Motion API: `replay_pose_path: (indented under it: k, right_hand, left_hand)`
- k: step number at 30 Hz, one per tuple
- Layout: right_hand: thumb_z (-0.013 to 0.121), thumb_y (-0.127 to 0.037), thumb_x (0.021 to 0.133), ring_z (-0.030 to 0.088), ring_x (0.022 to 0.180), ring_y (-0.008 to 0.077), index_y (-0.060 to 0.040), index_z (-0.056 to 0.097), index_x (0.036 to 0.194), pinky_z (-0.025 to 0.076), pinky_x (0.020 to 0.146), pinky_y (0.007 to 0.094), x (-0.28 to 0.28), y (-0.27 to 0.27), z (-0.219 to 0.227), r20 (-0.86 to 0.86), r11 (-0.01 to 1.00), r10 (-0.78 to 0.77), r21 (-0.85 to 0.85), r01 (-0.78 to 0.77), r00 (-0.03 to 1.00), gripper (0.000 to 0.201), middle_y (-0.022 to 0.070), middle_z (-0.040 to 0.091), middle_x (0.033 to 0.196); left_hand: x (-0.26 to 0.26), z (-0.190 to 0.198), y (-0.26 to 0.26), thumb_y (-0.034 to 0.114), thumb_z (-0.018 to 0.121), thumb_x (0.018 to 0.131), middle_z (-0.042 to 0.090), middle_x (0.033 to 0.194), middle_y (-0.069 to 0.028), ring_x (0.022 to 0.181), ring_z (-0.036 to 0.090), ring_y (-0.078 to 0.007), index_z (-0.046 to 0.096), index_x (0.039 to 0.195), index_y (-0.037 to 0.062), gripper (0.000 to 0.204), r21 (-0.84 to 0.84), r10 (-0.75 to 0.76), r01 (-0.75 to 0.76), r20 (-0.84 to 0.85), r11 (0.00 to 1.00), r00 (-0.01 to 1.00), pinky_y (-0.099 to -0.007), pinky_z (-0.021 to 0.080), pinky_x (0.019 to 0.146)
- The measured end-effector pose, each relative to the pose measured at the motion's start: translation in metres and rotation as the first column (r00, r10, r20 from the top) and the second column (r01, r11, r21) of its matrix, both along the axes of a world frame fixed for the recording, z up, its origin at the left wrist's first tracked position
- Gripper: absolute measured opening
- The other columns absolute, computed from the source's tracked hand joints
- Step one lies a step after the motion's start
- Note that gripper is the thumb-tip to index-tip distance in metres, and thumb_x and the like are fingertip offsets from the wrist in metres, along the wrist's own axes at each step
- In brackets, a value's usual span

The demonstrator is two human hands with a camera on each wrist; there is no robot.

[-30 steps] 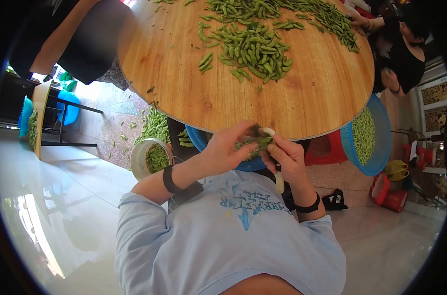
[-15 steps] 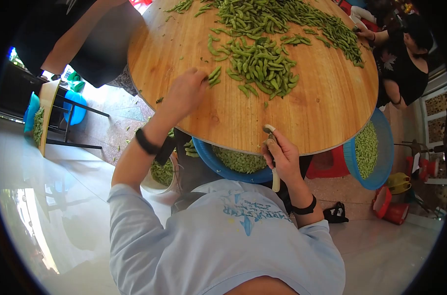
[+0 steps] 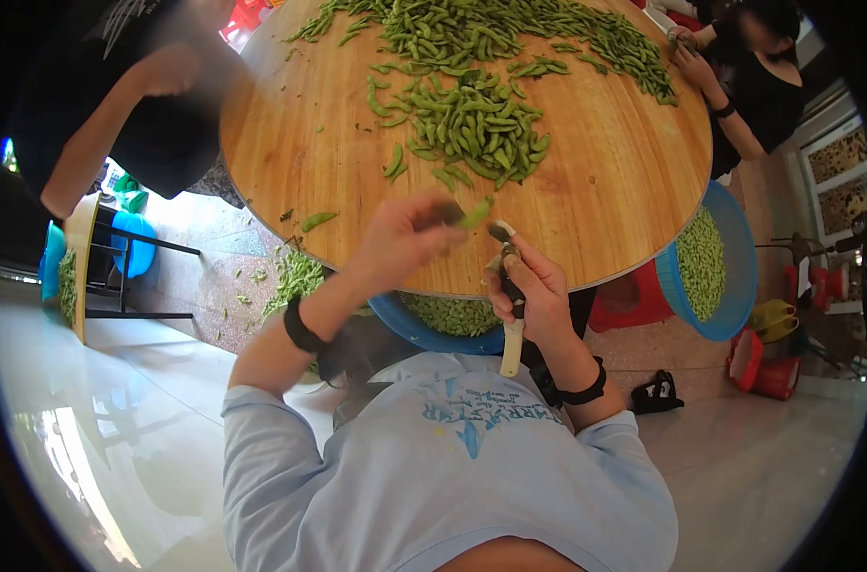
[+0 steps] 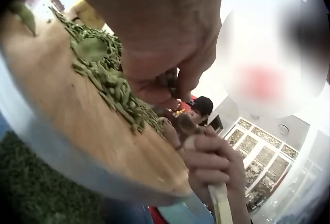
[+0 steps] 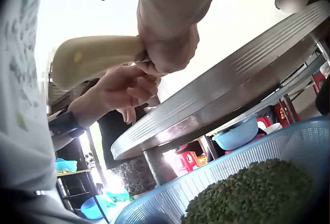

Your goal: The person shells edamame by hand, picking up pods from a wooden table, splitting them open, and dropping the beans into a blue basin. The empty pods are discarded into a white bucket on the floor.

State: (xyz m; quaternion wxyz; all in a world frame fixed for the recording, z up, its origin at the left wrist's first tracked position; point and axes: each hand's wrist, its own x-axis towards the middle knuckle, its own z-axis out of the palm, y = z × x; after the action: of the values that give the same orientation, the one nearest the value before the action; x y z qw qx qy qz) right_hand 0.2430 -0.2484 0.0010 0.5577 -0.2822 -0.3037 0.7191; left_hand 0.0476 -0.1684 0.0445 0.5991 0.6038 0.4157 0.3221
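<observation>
My left hand [image 3: 405, 240] is raised over the near part of the round wooden table [image 3: 615, 214] and pinches a green soybean pod [image 3: 476, 213] at its fingertips. Just right of it, at the table's near edge, my right hand [image 3: 540, 297] grips a tool with a cream handle [image 3: 512, 349]. The handle sticks out below the fist, and the tool's working end is mostly hidden by fingers. In the right wrist view this handle [image 5: 95, 56] looks thick and smooth. A heap of pods [image 3: 481, 124] lies farther up the table.
Below the near edge stands a blue basin [image 3: 395, 315] of shelled beans [image 3: 453, 313]. Another blue basin [image 3: 739, 257] of beans is at right, beside a red stool [image 3: 629, 300]. Pods are spilled on the floor at left. Two people in black sit at the table's sides.
My left hand went from the near edge to the pods at left, then came back toward my right hand with a pod. My right hand stays near the edge, still holding the tool.
</observation>
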Motion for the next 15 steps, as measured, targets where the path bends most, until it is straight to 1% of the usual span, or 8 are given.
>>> replay_pose_path:
  k: [1,2,3,4,7,10,14,15]
  right_hand:
    - [0.043,-0.012,0.097,0.045,0.052,0.0095,-0.0003,0.042,0.134,0.036,0.041,0.0206,0.000,-0.001,0.002,-0.001,1.000,-0.009,-0.004,0.009,1.000,0.038,0.0114,0.055,0.078]
    - [0.043,-0.013,0.097,0.045,0.053,0.0092,-0.0010,0.039,0.136,0.037,0.042,0.0205,0.000,-0.002,0.004,-0.033,0.999,0.043,-0.013,-0.043,0.999,0.041,0.0104,0.055,0.077]
    - [0.042,-0.014,0.098,0.044,0.053,0.0088,-0.0017,0.036,0.138,0.037,0.043,0.0203,0.000,-0.004,0.004,-0.066,0.995,0.097,-0.020,-0.098,0.993,0.043,0.0094,0.054,0.077]
    - [0.042,-0.014,0.098,0.044,0.053,0.0088,-0.0017,0.036,0.138,0.037,0.043,0.0203,0.001,-0.005,0.003,-0.065,0.995,0.094,-0.025,-0.096,0.993,0.043,0.0094,0.054,0.077]
    - [0.042,-0.015,0.098,0.044,0.053,0.0086,-0.0017,0.035,0.139,0.037,0.043,0.0200,0.001,-0.010,0.001,-0.096,0.992,0.122,-0.008,-0.123,0.988,0.044,0.0084,0.053,0.077]
    - [0.042,-0.016,0.098,0.044,0.053,0.0083,-0.0011,0.034,0.140,0.037,0.044,0.0197,0.001,-0.011,0.003,-0.054,0.991,0.135,0.003,-0.135,0.989,0.045,0.0076,0.053,0.076]
    - [0.043,-0.015,0.098,0.043,0.053,0.0075,-0.0001,0.036,0.138,0.037,0.044,0.0194,0.000,-0.013,0.003,-0.006,0.991,0.131,0.014,-0.131,0.991,0.043,0.0067,0.053,0.076]
    - [0.043,-0.014,0.098,0.043,0.053,0.0072,0.0003,0.037,0.137,0.037,0.044,0.0193,0.000,-0.013,0.002,-0.005,0.992,0.126,0.015,-0.126,0.992,0.042,0.0063,0.053,0.075]
  left_hand:
    - [0.005,-0.001,-0.011,0.004,0.065,0.083,0.062,0.081,-0.0014,0.064,0.056,-0.0052,0.060,0.100,0.0006,0.018,-0.115,-0.054,0.060,0.050,0.992,0.997,-0.0191,0.041,0.051]
    - [0.010,-0.005,-0.019,0.004,0.065,0.083,0.062,0.081,-0.0014,0.064,0.056,-0.0052,0.060,0.100,0.0006,0.018,-0.121,-0.061,0.067,0.051,0.990,0.997,-0.0191,0.041,0.051]
    - [0.014,-0.011,-0.025,0.002,0.065,0.083,0.063,0.080,-0.0023,0.062,0.055,-0.0056,0.060,0.100,-0.0001,0.018,-0.173,-0.041,0.068,0.153,0.983,0.987,-0.0190,0.041,0.051]
    - [0.016,-0.016,-0.028,0.000,0.065,0.083,0.063,0.080,-0.0033,0.061,0.054,-0.0061,0.060,0.100,-0.0007,0.018,-0.224,-0.012,0.070,0.250,0.972,0.968,-0.0190,0.041,0.050]
    - [0.016,-0.027,-0.031,-0.001,0.065,0.082,0.063,0.079,-0.0034,0.060,0.054,-0.0060,0.061,0.100,-0.0015,0.019,-0.226,-0.026,0.076,0.216,0.971,0.976,-0.0190,0.040,0.050]
    - [0.016,-0.027,-0.032,-0.001,0.065,0.082,0.063,0.079,-0.0032,0.061,0.053,-0.0058,0.061,0.100,-0.0019,0.019,-0.199,-0.030,0.068,0.189,0.978,0.982,-0.0190,0.040,0.051]
    - [0.018,-0.021,-0.035,-0.001,0.066,0.082,0.063,0.079,-0.0026,0.061,0.053,-0.0057,0.062,0.099,-0.0019,0.018,-0.219,-0.003,0.057,0.240,0.974,0.971,-0.0193,0.040,0.052]
    - [0.017,-0.023,-0.035,-0.001,0.066,0.082,0.063,0.079,-0.0022,0.061,0.053,-0.0057,0.062,0.099,-0.0016,0.018,-0.158,-0.018,0.055,0.224,0.986,0.974,-0.0195,0.040,0.052]
